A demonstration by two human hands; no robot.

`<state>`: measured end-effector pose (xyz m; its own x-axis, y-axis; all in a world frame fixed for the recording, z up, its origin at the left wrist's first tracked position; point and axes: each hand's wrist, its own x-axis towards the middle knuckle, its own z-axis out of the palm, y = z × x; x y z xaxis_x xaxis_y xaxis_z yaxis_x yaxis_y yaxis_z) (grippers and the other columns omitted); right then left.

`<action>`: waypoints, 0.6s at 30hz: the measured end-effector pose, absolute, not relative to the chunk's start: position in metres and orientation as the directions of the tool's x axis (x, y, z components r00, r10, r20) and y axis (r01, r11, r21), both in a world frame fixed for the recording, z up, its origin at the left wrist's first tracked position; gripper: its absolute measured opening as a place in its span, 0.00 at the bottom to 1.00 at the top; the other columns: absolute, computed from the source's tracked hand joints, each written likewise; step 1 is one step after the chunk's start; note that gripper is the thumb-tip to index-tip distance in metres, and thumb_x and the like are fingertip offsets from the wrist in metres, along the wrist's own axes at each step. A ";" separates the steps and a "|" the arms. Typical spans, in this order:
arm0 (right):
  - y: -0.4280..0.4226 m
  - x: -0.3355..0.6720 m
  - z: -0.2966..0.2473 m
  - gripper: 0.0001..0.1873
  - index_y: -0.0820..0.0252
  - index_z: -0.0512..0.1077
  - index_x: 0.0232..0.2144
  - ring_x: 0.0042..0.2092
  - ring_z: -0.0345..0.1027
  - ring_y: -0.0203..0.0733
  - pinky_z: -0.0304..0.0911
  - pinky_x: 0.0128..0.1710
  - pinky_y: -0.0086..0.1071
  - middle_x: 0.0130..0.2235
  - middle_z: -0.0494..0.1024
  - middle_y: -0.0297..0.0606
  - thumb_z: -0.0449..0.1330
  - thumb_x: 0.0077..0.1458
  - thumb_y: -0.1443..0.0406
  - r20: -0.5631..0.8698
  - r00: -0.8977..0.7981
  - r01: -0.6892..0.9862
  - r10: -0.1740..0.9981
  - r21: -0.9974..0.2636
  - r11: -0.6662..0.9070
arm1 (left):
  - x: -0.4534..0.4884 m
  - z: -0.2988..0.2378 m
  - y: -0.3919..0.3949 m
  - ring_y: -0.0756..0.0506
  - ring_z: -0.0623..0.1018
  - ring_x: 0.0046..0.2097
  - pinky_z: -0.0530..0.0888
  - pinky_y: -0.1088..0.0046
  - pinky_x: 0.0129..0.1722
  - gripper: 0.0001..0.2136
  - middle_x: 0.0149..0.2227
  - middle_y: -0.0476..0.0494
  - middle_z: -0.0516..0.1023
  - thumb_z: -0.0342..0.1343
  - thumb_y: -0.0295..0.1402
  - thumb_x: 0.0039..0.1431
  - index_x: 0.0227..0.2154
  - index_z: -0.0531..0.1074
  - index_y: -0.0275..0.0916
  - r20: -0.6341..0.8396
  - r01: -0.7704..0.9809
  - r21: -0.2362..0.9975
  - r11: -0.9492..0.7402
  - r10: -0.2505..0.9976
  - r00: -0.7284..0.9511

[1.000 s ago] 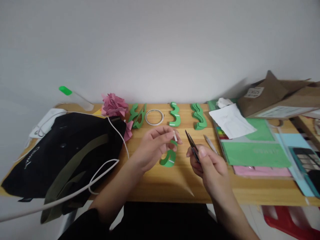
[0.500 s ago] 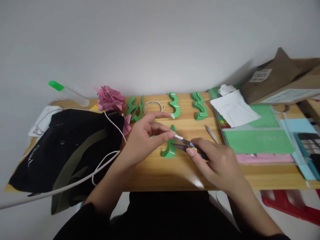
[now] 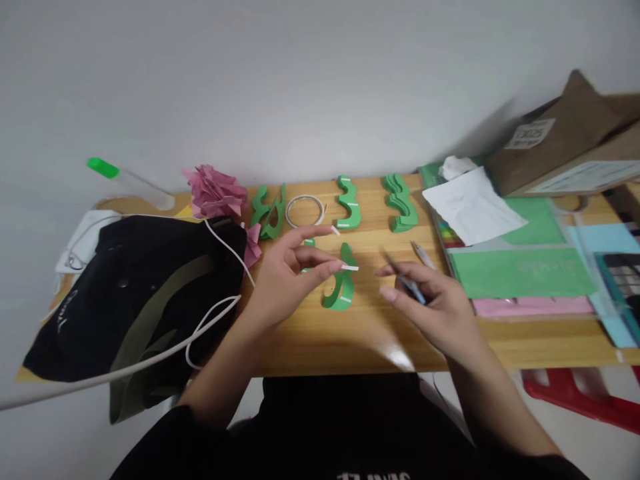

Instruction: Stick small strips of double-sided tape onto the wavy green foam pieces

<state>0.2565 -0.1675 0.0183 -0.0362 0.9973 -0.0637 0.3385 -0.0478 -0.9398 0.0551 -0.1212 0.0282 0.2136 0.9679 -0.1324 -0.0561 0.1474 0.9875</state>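
Between thumb and fingers, my left hand point(image 3: 295, 280) pinches a short white strip of tape point(image 3: 350, 268). Another small white piece point(image 3: 335, 231) clings to its index fingertip. My right hand point(image 3: 435, 307) has a pair of scissors point(image 3: 411, 288) in its curled fingers, blurred by motion and apart from the tape. Below the left fingertips lies a curled green paper piece point(image 3: 345, 293) with white tape bits on it. Farther back are a wavy green paper piece point(image 3: 349, 203) with white strips, a stack of wavy green pieces point(image 3: 400, 203) and a tape roll point(image 3: 305, 212).
A black bag point(image 3: 150, 287) with a white cable covers the left side, beside a pink paper flower point(image 3: 216, 192). On the right are a pen point(image 3: 423, 254), green folders point(image 3: 520, 273), a white tissue point(image 3: 475, 207) and a cardboard box point(image 3: 565, 147).
The scissors have left the white tape and moved right and tilted in my right hand. My left hand still pinches the strip, now separate from the blades.
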 end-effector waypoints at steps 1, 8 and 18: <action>-0.166 0.253 0.015 0.16 0.59 0.76 0.34 0.22 0.57 0.33 0.52 0.23 0.30 0.22 0.68 0.30 0.64 0.50 0.54 -0.105 0.024 0.230 0.994 -0.967 -0.108 | 0.055 0.026 -0.122 0.50 0.81 0.32 0.74 0.78 0.33 0.19 0.28 0.50 0.82 0.67 0.30 0.48 0.45 0.71 0.38 -0.150 -0.063 0.984 0.167 0.964 0.221; -0.157 0.232 0.001 0.14 0.61 0.75 0.27 0.19 0.48 0.29 0.49 0.20 0.28 0.17 0.57 0.24 0.67 0.47 0.55 -0.219 0.065 -0.067 0.974 -0.974 -0.214 | 0.057 0.017 -0.129 0.46 0.83 0.37 0.76 0.73 0.37 0.19 0.31 0.46 0.84 0.64 0.32 0.53 0.48 0.68 0.36 -0.159 -0.029 0.985 0.171 0.956 0.246; -0.166 0.250 -0.014 0.15 0.60 0.72 0.25 0.18 0.43 0.27 0.40 0.16 0.27 0.16 0.55 0.23 0.68 0.45 0.54 -0.296 0.071 -0.123 0.953 -0.950 -0.286 | 0.029 -0.013 -0.170 0.41 0.75 0.55 0.73 0.62 0.53 0.21 0.53 0.39 0.76 0.55 0.30 0.61 0.57 0.62 0.41 0.088 0.362 0.909 -0.208 0.943 0.321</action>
